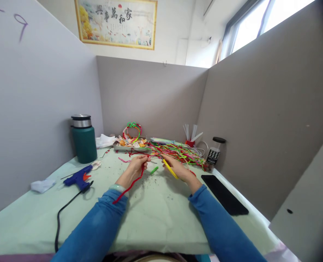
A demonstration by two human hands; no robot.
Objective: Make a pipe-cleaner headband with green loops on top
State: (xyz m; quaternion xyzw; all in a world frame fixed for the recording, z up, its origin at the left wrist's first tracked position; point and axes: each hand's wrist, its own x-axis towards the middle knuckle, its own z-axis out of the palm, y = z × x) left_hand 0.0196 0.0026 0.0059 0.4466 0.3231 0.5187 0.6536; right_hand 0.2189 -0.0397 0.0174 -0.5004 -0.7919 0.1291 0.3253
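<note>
Near the middle of the table, my left hand (136, 167) is closed on a red fuzzy stem (130, 187), whose long end hangs down over the wrist and blue sleeve. To its right, my right hand (175, 168) holds yellow-handled scissors (170, 169), with the blades pointing up and left toward the left fingertips. A short green piece (154, 170) lies on the table between the two hands. Just beyond them is a tangled pile of red, green and pink fuzzy stems (183, 153).
A blue glue gun (78, 178) with a black cord and a green bottle (84, 140) stand left. Behind are a metal tray (131, 148) and a colourful ring (132, 131). Right are a black-lidded jar (215, 154) and a black flat object (224, 194). Grey partitions surround the table.
</note>
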